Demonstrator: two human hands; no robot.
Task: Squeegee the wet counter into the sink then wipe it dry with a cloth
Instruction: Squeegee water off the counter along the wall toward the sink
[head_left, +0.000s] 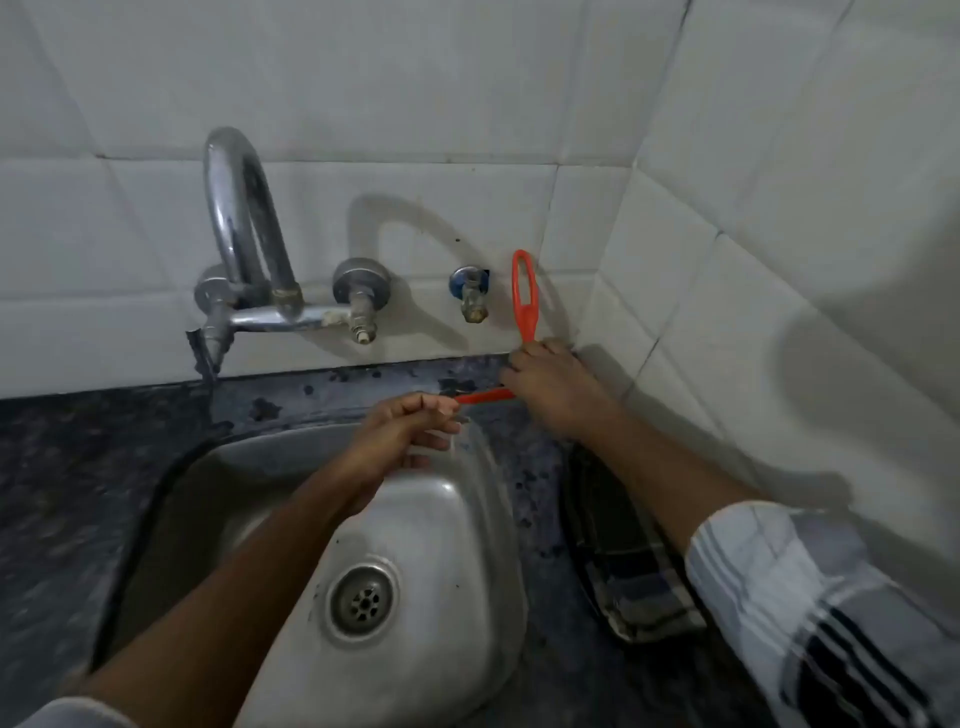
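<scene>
My right hand (550, 387) grips the orange squeegee (524, 296) low on its looped handle, which stands upright against the back wall. The squeegee's orange blade bar (485, 397) lies along the dark speckled counter (363, 382) behind the sink. My left hand (410, 436) hovers over the far rim of the steel sink (447, 519), fingers curled, its fingertips at the left end of the blade bar; whether they hold it I cannot tell. A folded checked cloth (628, 577) lies on the counter to the right of the sink, under my right forearm.
A chrome tap (244, 228) with its valves (361, 291) is mounted on the tiled wall above the sink's left side. A small blue-collared valve (470, 291) sits beside the squeegee handle. The tiled side wall (779, 260) closes the counter on the right. The drain (363, 603) is in the sink bottom.
</scene>
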